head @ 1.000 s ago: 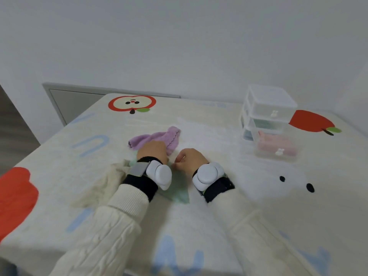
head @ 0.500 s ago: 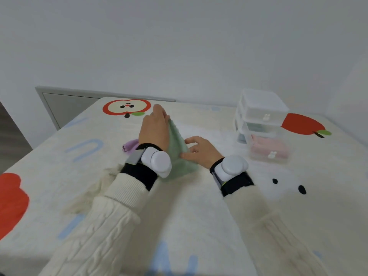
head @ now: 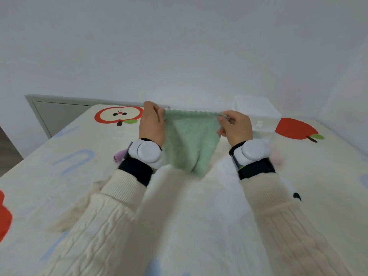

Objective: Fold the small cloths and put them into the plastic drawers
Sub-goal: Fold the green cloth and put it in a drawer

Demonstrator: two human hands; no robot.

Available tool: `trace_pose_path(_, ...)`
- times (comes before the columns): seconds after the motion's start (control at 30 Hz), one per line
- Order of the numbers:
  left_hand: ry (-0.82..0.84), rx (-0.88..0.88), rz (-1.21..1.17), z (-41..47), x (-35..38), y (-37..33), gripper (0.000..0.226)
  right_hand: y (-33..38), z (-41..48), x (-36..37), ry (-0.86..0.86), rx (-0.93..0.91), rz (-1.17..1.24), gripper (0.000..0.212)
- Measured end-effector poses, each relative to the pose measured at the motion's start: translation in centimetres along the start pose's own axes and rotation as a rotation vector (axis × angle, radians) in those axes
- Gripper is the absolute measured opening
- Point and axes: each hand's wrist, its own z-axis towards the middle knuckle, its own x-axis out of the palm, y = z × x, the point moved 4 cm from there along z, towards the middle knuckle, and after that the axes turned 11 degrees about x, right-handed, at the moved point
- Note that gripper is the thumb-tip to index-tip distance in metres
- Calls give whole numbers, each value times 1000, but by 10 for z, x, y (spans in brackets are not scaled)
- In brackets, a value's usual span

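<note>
A small green cloth [head: 189, 140] hangs in the air above the bed, stretched by its top edge. My left hand [head: 152, 123] pinches its left corner and my right hand [head: 236, 127] pinches its right corner. The clear plastic drawers [head: 256, 110] stand behind my right hand, mostly hidden by it. A purple cloth [head: 119, 156] peeks out by my left wrist. A cream cloth [head: 73, 210] lies crumpled under my left sleeve. A bit of pink cloth [head: 276, 156] shows beside my right wrist.
The bed cover [head: 195, 216] is cream with red apple prints [head: 118, 114] and blue letters. A grey panel [head: 59, 112] stands against the wall at the back left. The bed's left edge drops to a dark floor.
Both hands have lifted the green cloth off the bed and pulled its top corners apart. The view has tilted up, so the drawers now sit behind my right hand.
</note>
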Motion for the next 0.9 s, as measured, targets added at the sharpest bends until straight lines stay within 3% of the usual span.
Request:
trace_pose_path(0.17,45,42,-41,2,12,-8,9,6,-4,-12,-127,-134,59,20)
trace_pose_path(0.43,211,-68,122,-23,13,8,11,-9,-21,-20,-92,-54,-146,14)
trace_pose_path(0.57,528,-167,337,-38,14,22,17,-17,-29,-17,122,67,-566,25)
trace_pose_path(0.67,850,-183,512,-56,17,31,15,-36,-41,-12,332,212,-714,30)
trace_pose_path(0.73,950,-244,546,-68,16,37,21,-49,-47,-8,397,269,-776,38)
trace_pose_path(0.8,935,-234,537,-73,17,41,20,-60,-51,-5,398,314,-821,38)
trace_pose_path(0.9,767,-162,509,-67,21,46,14,-72,-50,-4,349,355,-827,18)
